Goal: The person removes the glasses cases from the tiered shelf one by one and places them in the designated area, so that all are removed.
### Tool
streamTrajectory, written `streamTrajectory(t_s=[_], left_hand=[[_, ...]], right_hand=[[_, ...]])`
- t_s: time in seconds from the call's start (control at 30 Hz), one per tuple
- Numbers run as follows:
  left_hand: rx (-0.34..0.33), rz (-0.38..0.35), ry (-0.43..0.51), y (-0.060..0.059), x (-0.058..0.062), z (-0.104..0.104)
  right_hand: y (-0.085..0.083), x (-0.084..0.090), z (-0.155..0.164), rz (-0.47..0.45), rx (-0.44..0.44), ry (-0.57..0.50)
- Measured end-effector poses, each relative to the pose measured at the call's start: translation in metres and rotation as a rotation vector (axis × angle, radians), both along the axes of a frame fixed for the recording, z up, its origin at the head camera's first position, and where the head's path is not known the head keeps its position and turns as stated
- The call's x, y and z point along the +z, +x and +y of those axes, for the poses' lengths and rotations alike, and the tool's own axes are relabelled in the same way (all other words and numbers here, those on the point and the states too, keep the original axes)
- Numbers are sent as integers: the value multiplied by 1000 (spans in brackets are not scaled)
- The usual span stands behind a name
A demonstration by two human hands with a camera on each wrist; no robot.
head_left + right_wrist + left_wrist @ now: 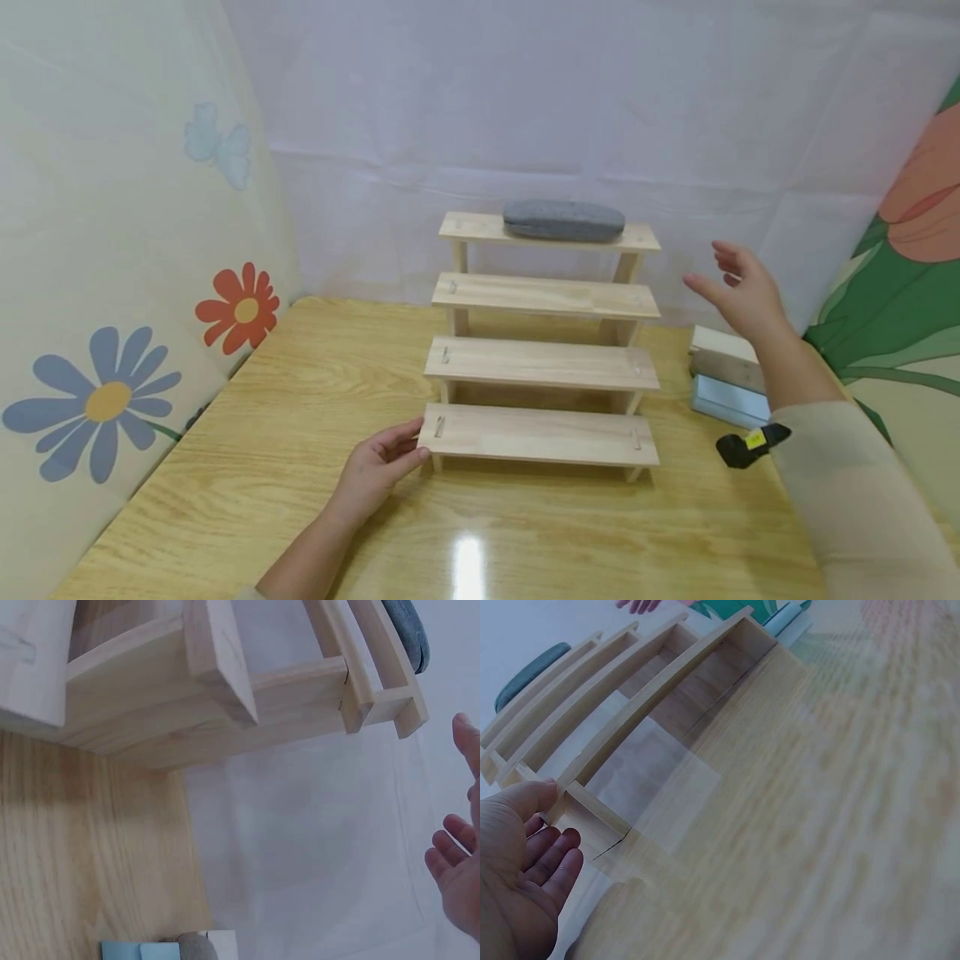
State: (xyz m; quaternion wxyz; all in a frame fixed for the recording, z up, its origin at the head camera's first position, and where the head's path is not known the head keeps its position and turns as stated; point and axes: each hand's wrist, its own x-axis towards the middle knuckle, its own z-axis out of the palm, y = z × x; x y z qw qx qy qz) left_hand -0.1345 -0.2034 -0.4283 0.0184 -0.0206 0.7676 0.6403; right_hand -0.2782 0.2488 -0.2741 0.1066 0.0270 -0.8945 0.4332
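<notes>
A pale wooden stepped shelf [536,435] with several tiers stands upright on the table. My left hand [375,471] pinches the left end of its lowest tier. In the left wrist view, the thumb of that hand [517,862] lies on the board's end and the lower fingers spread loosely below. On the top tier, a grey oblong case [562,220], like a glasses case, lies lengthwise. My right hand [746,296] hovers in the air right of the upper tiers, holding nothing. Its thumb and fingers are apart in the right wrist view, clear of the shelf's end.
Right of the shelf, a light blue case [731,402], a grey-brown case [723,367] and a white case [720,340] lie side by side on the wood-grain table [300,417]. White cloth [360,208] hangs behind; flower-printed cloth stands at both sides.
</notes>
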Motion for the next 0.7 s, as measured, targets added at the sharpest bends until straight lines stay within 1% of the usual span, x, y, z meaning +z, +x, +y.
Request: streamTrajectory(t_s=[0.17,0.43,0.7], left_hand=[[3,1,-2,0,-2,1],[0,3,0,0,-2,0],[4,-1,-1,1,-2,-1]], right_hand=[[-7,7,-10,34,16,-11],[-18,17,-24,60,26,-11],[-24,30,-42,49,61,-8]])
